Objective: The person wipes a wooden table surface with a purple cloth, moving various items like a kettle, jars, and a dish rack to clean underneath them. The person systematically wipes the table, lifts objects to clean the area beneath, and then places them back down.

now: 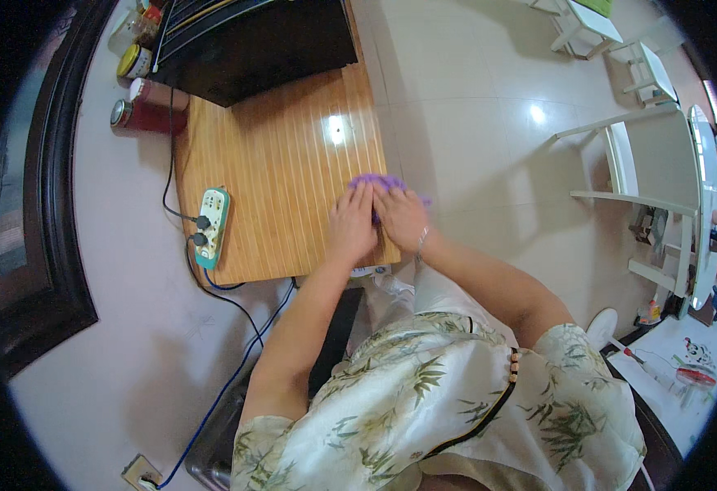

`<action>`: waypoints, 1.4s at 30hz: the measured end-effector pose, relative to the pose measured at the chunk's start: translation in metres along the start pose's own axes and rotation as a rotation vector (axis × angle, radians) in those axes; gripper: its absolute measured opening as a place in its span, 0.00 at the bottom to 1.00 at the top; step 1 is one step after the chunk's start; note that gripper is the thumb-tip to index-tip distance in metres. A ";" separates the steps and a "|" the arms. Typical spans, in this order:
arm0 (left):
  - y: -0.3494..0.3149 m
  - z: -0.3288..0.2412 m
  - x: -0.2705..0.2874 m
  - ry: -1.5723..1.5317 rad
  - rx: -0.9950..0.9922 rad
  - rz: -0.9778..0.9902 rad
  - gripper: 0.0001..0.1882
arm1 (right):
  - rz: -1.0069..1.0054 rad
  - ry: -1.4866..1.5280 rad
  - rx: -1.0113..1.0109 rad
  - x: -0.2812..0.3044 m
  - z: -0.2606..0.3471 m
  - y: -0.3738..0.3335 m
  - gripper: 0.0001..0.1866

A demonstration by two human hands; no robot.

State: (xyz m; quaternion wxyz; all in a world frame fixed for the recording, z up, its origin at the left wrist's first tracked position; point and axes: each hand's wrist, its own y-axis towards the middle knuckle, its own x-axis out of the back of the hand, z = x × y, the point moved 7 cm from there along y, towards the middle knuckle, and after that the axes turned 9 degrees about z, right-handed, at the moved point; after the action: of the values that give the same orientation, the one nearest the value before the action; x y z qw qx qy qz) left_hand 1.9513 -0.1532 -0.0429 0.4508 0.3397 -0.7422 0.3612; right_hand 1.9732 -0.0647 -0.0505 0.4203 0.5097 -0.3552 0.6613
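A purple cloth [379,179] lies bunched on the right edge of the wooden tabletop [272,192], mostly covered by my hands. My left hand [353,222] is closed on its left part, the fingers together and pointing away from me. Right beside it, touching at the fingers, my right hand [403,217] grips the cloth too, and a bracelet [423,237] circles that wrist. Bits of purple show beyond the fingertips and to the right of the right hand. The fingertips' exact hold underneath is hidden.
A black oven-like box [268,53] stands at the table's far end. On the left edge lies a green-and-white power strip [213,227] with two black plugs and trailing cords. Several jars [142,114] line the wall. White chairs [661,164] stand on the tiled floor at right.
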 end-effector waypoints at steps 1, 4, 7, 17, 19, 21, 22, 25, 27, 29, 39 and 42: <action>0.025 0.005 0.003 0.025 0.006 -0.023 0.35 | 0.014 -0.007 -0.055 0.002 -0.013 0.021 0.21; 0.056 0.023 0.001 -0.009 0.009 -0.002 0.37 | 0.117 -0.109 -0.028 0.005 -0.019 0.055 0.21; 0.008 -0.005 0.004 -0.027 0.049 0.369 0.38 | 0.141 0.019 0.060 -0.005 -0.003 0.006 0.20; 0.065 0.021 0.004 0.049 0.047 0.125 0.40 | 0.115 -0.094 -0.012 0.005 -0.024 0.065 0.18; 0.060 0.018 0.014 0.001 0.061 0.195 0.40 | 0.152 -0.065 -0.004 0.006 -0.020 0.064 0.18; 0.017 -0.007 0.005 -0.029 0.047 0.338 0.38 | 0.229 -0.022 0.019 -0.005 -0.007 0.015 0.18; -0.013 -0.015 -0.005 -0.033 0.024 0.319 0.40 | 0.120 -0.021 0.095 0.000 0.004 -0.016 0.19; -0.031 -0.018 -0.014 -0.053 0.000 0.286 0.42 | 0.137 -0.036 0.159 0.003 0.013 -0.028 0.22; -0.013 -0.012 -0.005 -0.029 0.002 0.188 0.39 | 0.189 -0.085 0.127 0.003 0.003 -0.006 0.22; 0.035 0.004 0.010 0.040 0.010 0.015 0.34 | 0.167 -0.155 0.071 0.006 -0.015 0.043 0.22; -0.039 -0.006 -0.015 -0.033 0.060 0.205 0.39 | 0.222 -0.088 0.237 0.003 0.021 -0.011 0.21; 0.010 0.022 0.001 0.031 0.090 0.081 0.37 | 0.034 -0.111 0.196 0.008 0.003 0.046 0.19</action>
State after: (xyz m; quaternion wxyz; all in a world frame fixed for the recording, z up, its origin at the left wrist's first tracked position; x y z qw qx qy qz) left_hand 1.9336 -0.1666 -0.0511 0.4314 0.3239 -0.7312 0.4175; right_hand 1.9315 -0.0840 -0.0436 0.3367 0.5781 -0.3203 0.6708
